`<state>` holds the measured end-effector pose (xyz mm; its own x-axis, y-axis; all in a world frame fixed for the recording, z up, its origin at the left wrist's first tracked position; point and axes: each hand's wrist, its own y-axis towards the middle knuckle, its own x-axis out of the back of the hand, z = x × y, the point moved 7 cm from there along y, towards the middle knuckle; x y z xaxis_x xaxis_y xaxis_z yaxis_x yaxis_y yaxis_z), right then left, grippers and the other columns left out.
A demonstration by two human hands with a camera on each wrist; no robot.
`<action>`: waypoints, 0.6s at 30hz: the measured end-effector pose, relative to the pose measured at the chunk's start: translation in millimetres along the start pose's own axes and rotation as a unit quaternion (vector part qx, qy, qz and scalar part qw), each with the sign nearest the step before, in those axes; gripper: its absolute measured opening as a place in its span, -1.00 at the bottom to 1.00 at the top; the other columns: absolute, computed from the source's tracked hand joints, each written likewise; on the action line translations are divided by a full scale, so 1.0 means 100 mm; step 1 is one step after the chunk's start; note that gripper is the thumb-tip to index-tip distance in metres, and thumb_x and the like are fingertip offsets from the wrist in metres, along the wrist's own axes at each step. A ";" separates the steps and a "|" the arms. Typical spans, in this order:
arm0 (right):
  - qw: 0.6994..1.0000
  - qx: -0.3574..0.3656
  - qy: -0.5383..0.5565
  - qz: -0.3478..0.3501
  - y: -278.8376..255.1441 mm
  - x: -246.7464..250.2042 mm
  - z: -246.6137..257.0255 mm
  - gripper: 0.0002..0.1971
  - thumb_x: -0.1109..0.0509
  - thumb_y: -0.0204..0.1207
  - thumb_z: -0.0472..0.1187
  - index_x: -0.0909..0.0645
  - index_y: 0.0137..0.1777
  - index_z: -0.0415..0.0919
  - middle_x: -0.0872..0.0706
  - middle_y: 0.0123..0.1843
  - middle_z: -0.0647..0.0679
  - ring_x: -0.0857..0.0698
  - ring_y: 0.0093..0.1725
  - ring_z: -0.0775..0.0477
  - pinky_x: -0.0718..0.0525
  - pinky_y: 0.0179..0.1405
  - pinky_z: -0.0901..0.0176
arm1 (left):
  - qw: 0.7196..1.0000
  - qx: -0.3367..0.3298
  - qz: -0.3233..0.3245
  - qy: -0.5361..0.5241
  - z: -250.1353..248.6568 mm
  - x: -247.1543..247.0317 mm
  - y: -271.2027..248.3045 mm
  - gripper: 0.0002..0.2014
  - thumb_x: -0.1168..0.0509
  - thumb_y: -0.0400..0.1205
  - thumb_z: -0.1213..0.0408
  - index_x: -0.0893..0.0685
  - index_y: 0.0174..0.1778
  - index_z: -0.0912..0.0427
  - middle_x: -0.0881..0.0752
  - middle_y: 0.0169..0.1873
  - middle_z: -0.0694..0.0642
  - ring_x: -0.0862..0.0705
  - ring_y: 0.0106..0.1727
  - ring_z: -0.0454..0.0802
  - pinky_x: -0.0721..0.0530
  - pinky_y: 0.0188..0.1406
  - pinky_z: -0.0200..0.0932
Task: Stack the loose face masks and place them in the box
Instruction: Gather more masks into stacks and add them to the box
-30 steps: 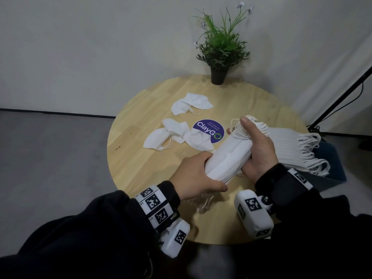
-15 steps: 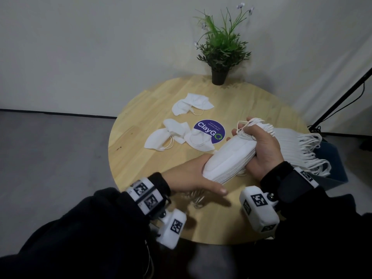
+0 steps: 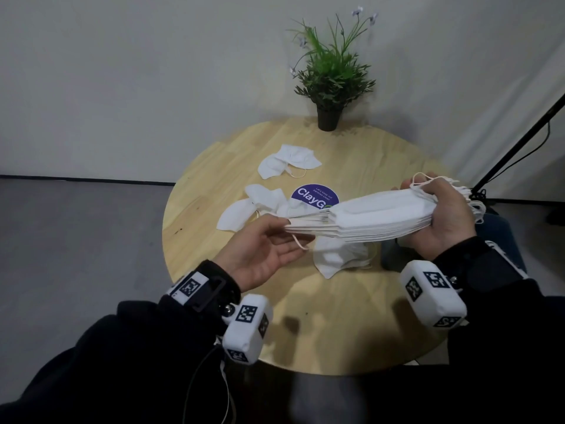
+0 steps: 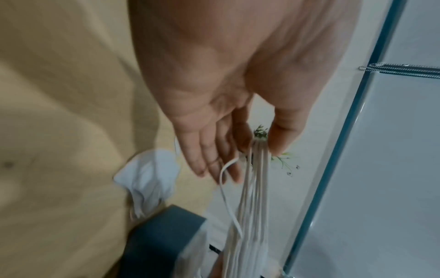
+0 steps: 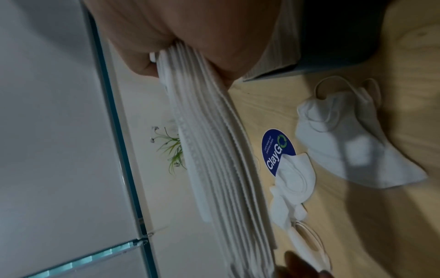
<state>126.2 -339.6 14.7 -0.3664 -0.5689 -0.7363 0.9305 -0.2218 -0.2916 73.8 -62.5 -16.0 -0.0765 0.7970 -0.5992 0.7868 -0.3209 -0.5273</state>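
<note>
Stack of face masks (image 3: 367,217): white, folded flat, held level in the air above the round wooden table (image 3: 214,166), between both hands. Layered edges show plainly in the right wrist view (image 5: 214,150).

Right hand (image 3: 440,215): fingers and thumb curled around the right end of the stack, ear loops bunched over the top of the hand. Firm grip.

Left hand (image 3: 260,252): palm up, fingers mostly straight. Thumb and fingertips pinch the left tips of the stack; left wrist view (image 4: 214,94) shows the thin edges caught between thumb and forefinger, one loose ear loop (image 4: 228,197) hanging across the fingers.

Loose masks on the table: one crumpled mask (image 3: 339,255) directly beneath the held stack; a cluster of masks (image 3: 253,206) to the left of it; another pair of masks (image 3: 287,160) farther back.

Sticker (image 3: 315,195): round, purple, stuck to the tabletop, partly hidden behind the stack. Large white lettering reads "ClayGo", the last letter drawn as a green arrow ring. Smaller line reads "Let's keep our pantries clean" (image 5: 277,150).

Dark blue box (image 5: 345,32): at the right table edge, near the right hand; interior not visible.

Potted plant (image 3: 330,81): black pot, at the far edge of the table by the wall.

Both wrists carry white camera units with black-and-white square codes (image 3: 244,313).
</note>
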 end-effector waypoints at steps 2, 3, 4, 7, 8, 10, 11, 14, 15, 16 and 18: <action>0.999 -0.030 0.003 -0.013 0.03 0.05 0.01 -0.54 -0.67 0.00 -0.39 -0.61 -0.13 -0.07 -0.69 -0.09 -0.01 -0.68 0.09 -0.12 -0.71 0.31 -0.15 | 0.998 -0.025 -0.005 -0.056 0.00 -0.07 0.00 -0.73 -0.25 0.67 0.37 -0.83 -0.18 0.37 -0.83 0.07 0.40 -0.86 0.07 0.28 -0.83 0.17 0.10; 0.999 -0.033 0.000 -0.022 0.03 0.07 0.01 -0.40 -0.73 -0.20 -0.34 -0.61 -0.11 -0.08 -0.69 -0.04 -0.02 -0.68 0.11 -0.13 -0.72 0.29 -0.18 | 0.997 -0.033 -0.003 -0.072 -0.01 -0.10 0.00 -0.69 -0.25 0.67 0.36 -0.85 -0.27 0.36 -0.84 0.04 0.38 -0.86 0.04 0.27 -0.84 0.15 0.10; 0.999 -0.024 0.000 -0.029 0.03 0.07 0.01 -0.30 -0.75 -0.29 -0.35 -0.61 -0.06 -0.08 -0.70 -0.01 -0.04 -0.70 0.08 -0.13 -0.75 0.24 -0.19 | 0.996 -0.039 0.002 -0.085 -0.02 -0.14 -0.01 -0.69 -0.26 0.66 0.36 -0.84 -0.29 0.35 -0.84 0.02 0.37 -0.86 0.02 0.27 -0.85 0.14 0.10; 0.994 0.092 -0.043 -0.034 -0.11 -0.04 0.07 -0.55 -0.58 0.22 -0.52 -0.60 0.04 -0.12 -0.78 -0.14 -0.08 -0.80 -0.13 -0.14 -0.82 0.00 -0.15 | 0.995 -0.042 0.000 -0.090 -0.04 -0.20 0.01 -0.79 -0.24 0.66 0.38 -0.74 -0.17 0.38 -0.84 -0.10 0.33 -0.86 -0.07 0.24 -0.86 0.10 0.12; 0.984 0.150 -0.089 -0.034 -0.20 -0.12 0.09 -0.63 -0.46 0.37 -0.57 -0.61 0.05 -0.15 -0.79 -0.16 -0.11 -0.82 -0.15 -0.15 -0.84 -0.01 -0.18 | 0.996 -0.040 -0.012 -0.075 -0.04 -0.19 0.03 -0.82 -0.22 0.67 0.40 -0.70 -0.13 0.39 -0.83 -0.16 0.31 -0.87 -0.12 0.22 -0.85 0.09 0.13; 0.945 0.251 -0.208 -0.012 -0.44 -0.35 0.11 -0.61 -0.35 0.44 -0.65 -0.63 0.11 -0.20 -0.81 -0.14 -0.14 -0.84 -0.13 -0.15 -0.85 0.00 -0.09 | 0.999 -0.035 -0.034 -0.020 -0.01 -0.15 0.10 -0.86 -0.21 0.68 0.45 -0.65 -0.02 0.44 -0.82 -0.22 0.33 -0.87 -0.16 0.22 -0.84 0.10 0.17; 0.923 0.283 -0.261 0.008 -0.54 -0.44 0.06 -0.58 -0.34 0.44 -0.67 -0.64 0.14 -0.20 -0.82 -0.12 -0.14 -0.84 -0.12 -0.11 -0.83 -0.04 0.03 | 0.999 -0.031 -0.037 0.023 0.02 -0.15 0.12 -0.85 -0.21 0.68 0.47 -0.63 0.06 0.46 -0.83 -0.18 0.38 -0.87 -0.14 0.24 -0.83 0.13 0.16; 0.884 0.301 -0.349 0.076 -0.73 -0.60 -0.19 -0.52 -0.36 0.43 -0.69 -0.63 0.15 -0.12 -0.84 -0.05 -0.23 -0.83 -0.10 0.00 -0.72 -0.11 0.26 | 0.977 -0.043 -0.019 0.206 0.11 -0.24 0.14 -0.75 -0.29 0.59 0.54 -0.73 0.13 0.55 -0.81 0.07 0.51 -0.78 -0.01 0.24 -0.78 0.18 0.05; 0.881 0.295 -0.359 0.087 -0.75 -0.60 -0.26 -0.51 -0.36 0.42 -0.69 -0.63 0.15 -0.10 -0.83 -0.04 -0.28 -0.82 -0.10 0.01 -0.70 -0.10 0.28 | 0.962 -0.058 0.004 0.268 0.13 -0.29 0.13 -0.72 -0.31 0.50 0.55 -0.79 0.10 0.48 -0.81 0.10 0.49 -0.73 0.02 0.21 -0.71 0.16 0.05; 0.884 0.286 -0.359 0.090 -0.75 -0.60 -0.30 -0.51 -0.35 0.43 -0.70 -0.64 0.14 -0.10 -0.83 -0.04 -0.28 -0.82 -0.10 0.02 -0.69 -0.10 0.31 | 0.943 -0.073 0.030 0.323 0.16 -0.34 0.11 -0.66 -0.30 0.41 0.55 -0.82 0.08 0.39 -0.83 0.11 0.45 -0.71 0.04 0.20 -0.64 0.14 0.06; 0.898 0.263 -0.341 0.083 -0.72 -0.56 -0.33 -0.53 -0.34 0.45 -0.71 -0.65 0.15 -0.15 -0.83 -0.08 -0.23 -0.81 -0.11 0.01 -0.70 -0.11 0.31 | 0.906 -0.102 0.060 0.406 0.17 -0.36 0.08 -0.57 -0.27 0.41 0.57 -0.81 0.16 0.31 -0.84 0.11 0.40 -0.76 0.09 0.22 -0.64 0.16 0.09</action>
<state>80.2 -265.1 56.8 -0.3030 -0.9420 -0.1445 0.9100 -0.3311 0.2495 72.2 -102.6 -8.5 0.4286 0.9026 0.0401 0.8625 -0.3955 -0.3157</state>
